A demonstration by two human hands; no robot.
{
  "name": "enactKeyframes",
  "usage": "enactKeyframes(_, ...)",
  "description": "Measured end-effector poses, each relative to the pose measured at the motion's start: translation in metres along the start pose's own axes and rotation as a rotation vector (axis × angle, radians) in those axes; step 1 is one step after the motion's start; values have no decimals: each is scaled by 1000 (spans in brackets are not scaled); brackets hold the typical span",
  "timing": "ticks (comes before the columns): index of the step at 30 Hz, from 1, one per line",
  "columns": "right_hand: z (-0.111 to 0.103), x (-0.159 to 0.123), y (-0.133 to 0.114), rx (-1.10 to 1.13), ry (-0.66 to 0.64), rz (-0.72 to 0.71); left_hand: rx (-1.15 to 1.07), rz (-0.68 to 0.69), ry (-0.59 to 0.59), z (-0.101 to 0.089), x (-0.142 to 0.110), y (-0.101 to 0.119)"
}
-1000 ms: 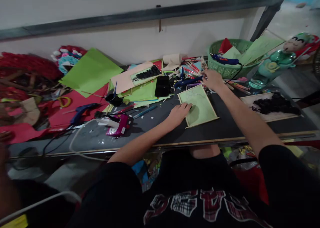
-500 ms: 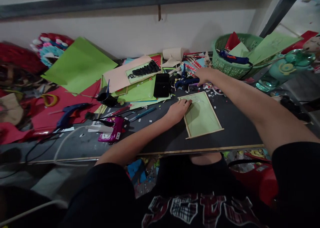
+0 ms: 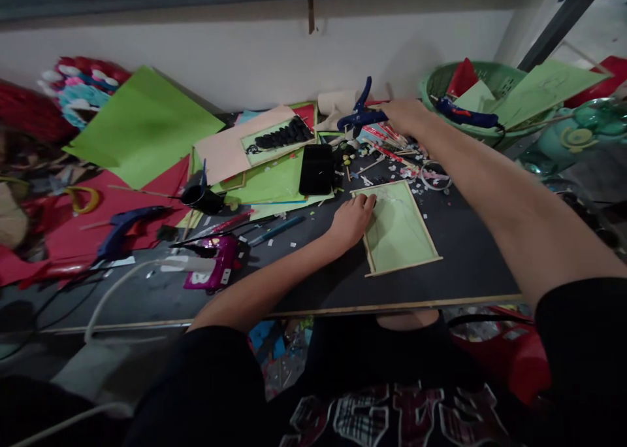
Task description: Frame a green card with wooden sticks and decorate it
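Note:
A sheet of pale green paper (image 3: 401,228) framed with thin wooden sticks lies on the dark table, faint pencil lines on it. My left hand (image 3: 353,219) is on its upper left edge, fingers curled together over the stick and paper. Farther back, my right hand (image 3: 404,115) grips one end of a dark blue hand tool (image 3: 362,115) with an angled handle, raised above the clutter. Its exact kind is unclear. Below it are red-and-white sticks (image 3: 386,149), paper scraps and a tape roll (image 3: 435,176).
A black phone (image 3: 316,169) lies behind my left hand. Left of it are coloured sheets, a black cup (image 3: 202,198), a blue glue gun (image 3: 130,225) and a purple device (image 3: 215,264). A green basket (image 3: 431,84) stands at the back right, beside a turquoise bottle (image 3: 571,133).
My right hand has lifted the blue tool up from among the scraps. My left hand stays on the framed paper. The view has shifted slightly.

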State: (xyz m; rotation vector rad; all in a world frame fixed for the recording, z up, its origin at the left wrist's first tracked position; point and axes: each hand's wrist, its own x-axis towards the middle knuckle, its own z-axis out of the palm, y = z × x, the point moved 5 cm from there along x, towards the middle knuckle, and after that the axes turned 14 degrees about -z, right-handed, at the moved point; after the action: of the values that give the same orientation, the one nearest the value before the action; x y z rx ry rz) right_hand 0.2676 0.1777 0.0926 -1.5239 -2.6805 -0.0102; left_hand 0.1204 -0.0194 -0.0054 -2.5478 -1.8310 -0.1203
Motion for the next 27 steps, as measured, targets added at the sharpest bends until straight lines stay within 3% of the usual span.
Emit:
enactKeyframes(5, -3, -28, -37, 1, 37, -15, 0, 9, 18, -5, 5, -5)
enactKeyframes(8, 18, -48, -63, 58, -157, -158, -35, 68, 72, -10, -3, -4)
enactKeyframes(11, 44, -66, -76, 32, -389, -255, -89, 289, 155, -18, -18, 11)
enactKeyframes(14, 47, -69, -74, -8, -420, -198, -118, 424, 178, -19, -29, 25)
enactKeyframes(16, 30, -64, -69, -1, -310, -127, -131, 384, 150, -15, -29, 27)
enactKeyframes(18, -5, -58, -61, -10, -86, -11, -165, 349, 117, -9, -27, 26)
enactKeyframes(20, -44, -56, -54, -48, 35, 105, -233, 412, 130, -8, -27, 26)
enactKeyframes(22, -82, -60, -51, -39, 58, 148, -304, 541, 192, -10, -31, 28)
enactKeyframes(25, -143, -80, -50, -70, 318, 156, -385, 674, 306, -17, -36, 31)
enactKeyframes(27, -162, -100, -53, -95, 479, 135, -447, 674, 374, -20, -35, 29)
